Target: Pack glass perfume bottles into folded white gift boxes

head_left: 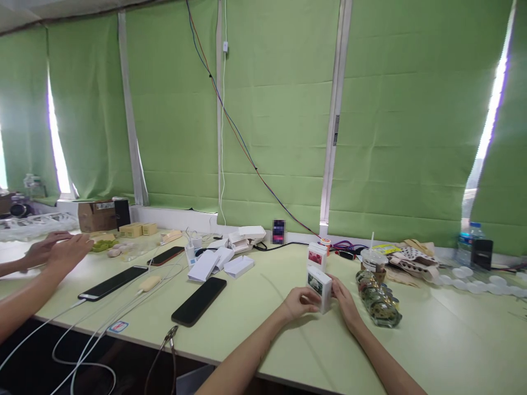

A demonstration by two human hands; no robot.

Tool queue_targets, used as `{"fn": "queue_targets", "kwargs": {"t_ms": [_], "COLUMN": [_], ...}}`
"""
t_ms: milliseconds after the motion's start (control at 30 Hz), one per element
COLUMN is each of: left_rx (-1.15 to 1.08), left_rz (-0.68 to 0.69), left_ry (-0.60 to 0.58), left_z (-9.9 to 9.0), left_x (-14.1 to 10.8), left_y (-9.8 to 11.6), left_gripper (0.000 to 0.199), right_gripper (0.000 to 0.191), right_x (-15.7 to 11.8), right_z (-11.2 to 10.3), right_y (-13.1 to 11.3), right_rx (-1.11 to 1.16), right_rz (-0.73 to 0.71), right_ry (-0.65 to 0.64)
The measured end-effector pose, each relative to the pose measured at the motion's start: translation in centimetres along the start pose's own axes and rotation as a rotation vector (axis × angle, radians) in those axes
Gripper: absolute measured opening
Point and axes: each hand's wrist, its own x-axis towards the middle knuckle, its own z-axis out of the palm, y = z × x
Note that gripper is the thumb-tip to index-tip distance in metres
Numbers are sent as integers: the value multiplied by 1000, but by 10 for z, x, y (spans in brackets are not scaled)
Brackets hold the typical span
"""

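Note:
A small white box [325,293] with a dark picture label stands upright on the table between my hands. My left hand [302,303] curls its fingers and thumb against the box's left side. On the opposite side, the fingers of my right hand [344,300] press along its edge, partly hidden behind it. Just behind is a second white box [317,257] with a red picture label, near an orange-and-white round container [325,243]. Right of my right hand lies a row of clear-wrapped, dark-patterned pieces [376,299].
Black phones [199,302] and white cables lie to the left, near several blank white boxes [239,266]. A co-worker's hands [61,249] are at far left. A lidded cup with a straw [374,260], patterned cloth [414,262] and white round discs [473,282] occupy the right.

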Motion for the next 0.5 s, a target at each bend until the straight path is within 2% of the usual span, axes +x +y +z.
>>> {"fn": "queue_targets", "kwargs": {"t_ms": [67,133,267,500], "left_rx": [17,44,102,171], "left_rz": [3,6,-13,-55], "left_ry": [32,131,303,293], "left_z": [0,-2,-7,-7], "left_x": [1,3,6,15], "left_y": [-1,-4,-13,-25], "left_gripper": [23,19,24,30], "right_gripper": [65,63,47,33], "right_x": [-2,-2,-1,11], "right_z": [1,2,4,11], "right_y": [-5,-6,-1,9], "right_rx": [10,-17,-153,-295], "right_rz": [-21,-32,-25,-20], "right_ry": [-25,-33,37,124]}}
